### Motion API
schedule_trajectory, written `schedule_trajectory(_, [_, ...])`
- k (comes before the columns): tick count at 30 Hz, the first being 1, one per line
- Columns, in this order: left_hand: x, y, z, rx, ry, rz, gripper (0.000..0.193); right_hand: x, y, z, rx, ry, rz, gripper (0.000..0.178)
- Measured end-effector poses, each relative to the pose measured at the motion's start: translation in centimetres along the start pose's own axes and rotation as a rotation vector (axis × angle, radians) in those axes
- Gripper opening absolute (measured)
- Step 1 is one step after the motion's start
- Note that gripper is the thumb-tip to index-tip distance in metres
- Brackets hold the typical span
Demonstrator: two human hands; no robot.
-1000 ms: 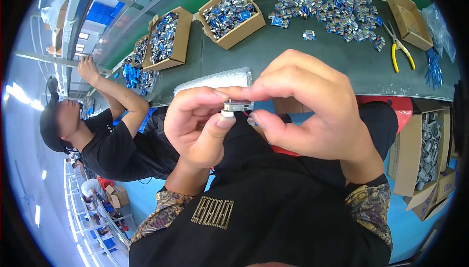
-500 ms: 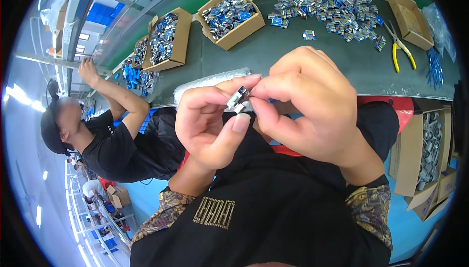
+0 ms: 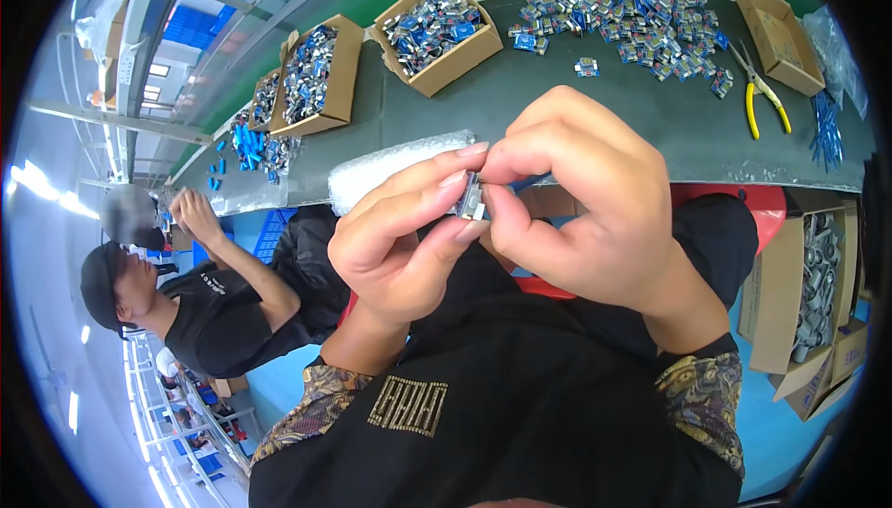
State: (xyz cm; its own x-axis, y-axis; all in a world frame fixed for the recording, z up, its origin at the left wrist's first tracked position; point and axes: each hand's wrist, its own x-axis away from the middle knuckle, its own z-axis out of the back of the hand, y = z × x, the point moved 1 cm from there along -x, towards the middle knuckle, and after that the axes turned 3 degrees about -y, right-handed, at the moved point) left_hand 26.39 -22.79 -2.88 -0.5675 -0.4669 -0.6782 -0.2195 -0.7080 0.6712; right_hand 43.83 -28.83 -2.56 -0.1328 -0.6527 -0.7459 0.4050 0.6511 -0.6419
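Observation:
In front of my chest, my left hand (image 3: 395, 248) pinches a small silvery metal electronic part (image 3: 471, 199) between thumb and fingers. Close against its right side is my right hand (image 3: 595, 197), thumb and index finger closed in a pinch. Whatever lies between those right fingertips is too small and covered to make out. A bit of blue shows behind the right fingers, its kind unclear. Beyond my hands, a roll of bubble wrap (image 3: 372, 169) lies at the bench's near edge.
The dark green bench (image 3: 520, 99) bears cardboard boxes (image 3: 437, 80) of small parts, a spread of blue-and-silver modules (image 3: 641, 29), yellow-handled pliers (image 3: 764, 104) and blue strips (image 3: 826, 131). Right, a floor carton (image 3: 771, 303) holds grey parts. A co-worker (image 3: 214, 313) sits at left.
The metal part has turned more upright between my fingers, and my left fingers now cover more of it. At left, the co-worker's hands have come down, and another dark-capped head appears behind.

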Motion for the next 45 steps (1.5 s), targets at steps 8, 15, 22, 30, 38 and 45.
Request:
schedule_trajectory(8, [-0.2,0.4,0.7,-0.054,-0.043,0.066,0.032,0.1,0.7,0.0,-0.085,-0.067,-0.048,0.016])
schedule_trajectory(15, [1.0,0.8,2.4,0.062,0.162,0.402,0.028,-0.2,0.6,-2.2,-0.154,-0.137,-0.081,0.014])
schedule_trajectory(22, [3.3,-1.9,9.2,0.462,0.172,0.807,0.023,-0.3,0.2,-1.7,0.075,-0.293,-0.095,0.014])
schedule_trajectory(30, [11.0,-5.5,25.3,0.160,0.899,0.774,0.026,-0.6,1.3,-2.8,0.069,-0.477,-0.095,0.013])
schedule_trajectory(38, [18.3,-12.2,42.4,-0.108,1.227,0.717,0.025,-1.0,3.1,-1.9,0.201,-0.352,-0.205,0.011])
schedule_trajectory(45, [21.7,-19.4,50.6,-0.299,1.327,0.803,0.019,-1.3,3.2,0.3,0.140,-0.296,-0.333,0.012])
